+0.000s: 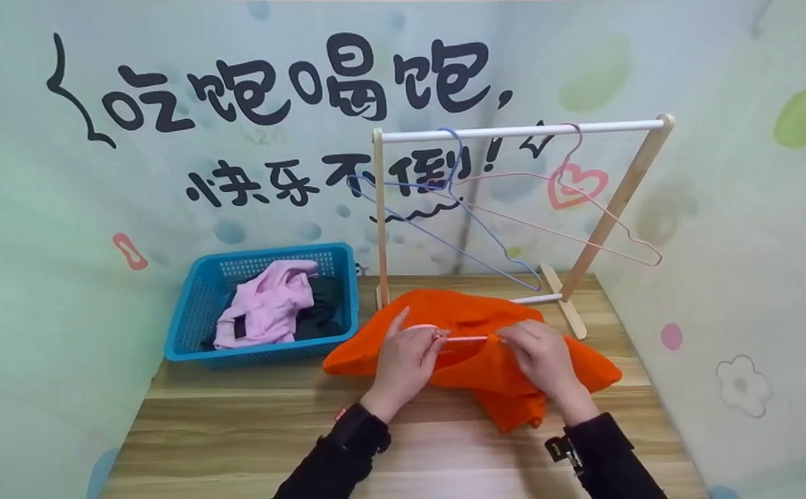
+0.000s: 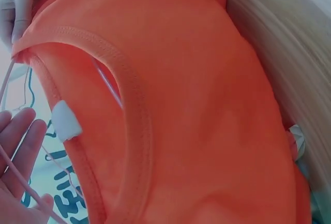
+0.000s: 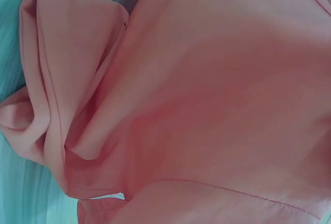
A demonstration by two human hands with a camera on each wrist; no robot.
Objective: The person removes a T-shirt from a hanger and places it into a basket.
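An orange T-shirt (image 1: 444, 305) lies bunched on the wooden table, its round neckline toward me. A pale pink clothes hanger (image 1: 468, 338) passes through the neck opening; part of its wire shows inside the collar (image 2: 135, 131), and the rest is hidden by cloth. My left hand (image 1: 406, 357) holds the hanger wire at the left of the neckline, one finger raised. At the right of the opening my right hand (image 1: 541, 350) pinches the collar edge. A white label (image 2: 66, 121) sits inside the collar. The right wrist view shows only orange cloth (image 3: 207, 94) and table.
A blue basket (image 1: 177, 326) at the left holds a pink garment (image 1: 271, 305) and a dark one (image 1: 323, 308). Behind the shirt stands a rack (image 1: 513, 132) with a blue hanger (image 1: 437, 235) and a pink hanger (image 1: 548, 232). Printed walls enclose the table.
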